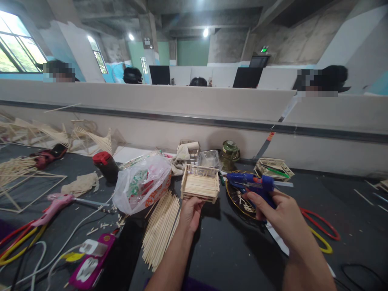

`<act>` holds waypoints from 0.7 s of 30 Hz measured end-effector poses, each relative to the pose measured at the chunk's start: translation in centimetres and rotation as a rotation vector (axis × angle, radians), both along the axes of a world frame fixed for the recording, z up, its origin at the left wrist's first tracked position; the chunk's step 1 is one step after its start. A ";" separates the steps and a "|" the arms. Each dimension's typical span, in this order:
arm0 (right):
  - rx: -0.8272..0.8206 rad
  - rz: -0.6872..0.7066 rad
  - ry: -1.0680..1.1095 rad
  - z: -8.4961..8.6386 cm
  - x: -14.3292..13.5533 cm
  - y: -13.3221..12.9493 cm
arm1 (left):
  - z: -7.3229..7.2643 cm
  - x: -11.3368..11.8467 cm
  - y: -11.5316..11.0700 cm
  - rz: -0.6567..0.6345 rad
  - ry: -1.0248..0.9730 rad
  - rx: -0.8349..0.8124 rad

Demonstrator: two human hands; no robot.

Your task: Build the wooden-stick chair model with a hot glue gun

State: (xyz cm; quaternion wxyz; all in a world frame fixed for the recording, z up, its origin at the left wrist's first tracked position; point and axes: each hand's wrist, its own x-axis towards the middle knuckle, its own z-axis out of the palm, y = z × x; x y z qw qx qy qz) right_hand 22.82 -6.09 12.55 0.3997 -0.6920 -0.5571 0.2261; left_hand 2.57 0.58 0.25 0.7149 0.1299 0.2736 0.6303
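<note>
My left hand (193, 212) grips the lower front edge of a small wooden-stick box (200, 184) and holds it up over the desk. Its floor of side-by-side sticks faces me, with low railed walls around it. In my right hand (277, 208) is a blue hot glue gun (250, 180), fingers wrapped round its handle. The gun's nozzle points left, close to the box's right wall; I cannot tell whether it touches. Below the gun lies a dark round basket (242, 204) with short stick pieces. A bundle of wooden sticks (160, 228) rests left of my left forearm.
At left are a plastic bag (142, 182), a red-lidded bottle (105, 165), a pink glue gun (56, 204), and a purple power strip (93, 258) with cables. Behind stand a green glass jug (229, 155) and another stick frame (274, 169). Red-handled scissors (324, 224) lie right. People sit beyond the partition (182, 99).
</note>
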 end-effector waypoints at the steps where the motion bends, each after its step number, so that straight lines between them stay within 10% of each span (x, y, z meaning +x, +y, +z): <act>1: 0.000 -0.002 0.009 0.0 0.0 0.0 | -0.1 0.0 0.0 -0.003 -0.005 0.001; 12: 0.018 -0.124 0.289 -0.7 0.3 0.1 | -0.2 0.7 -0.4 -0.083 -0.065 -0.034; 21: 0.101 -0.306 0.104 -1.4 5.4 -1.7 | -2.2 1.5 -0.6 -0.055 -0.009 -0.109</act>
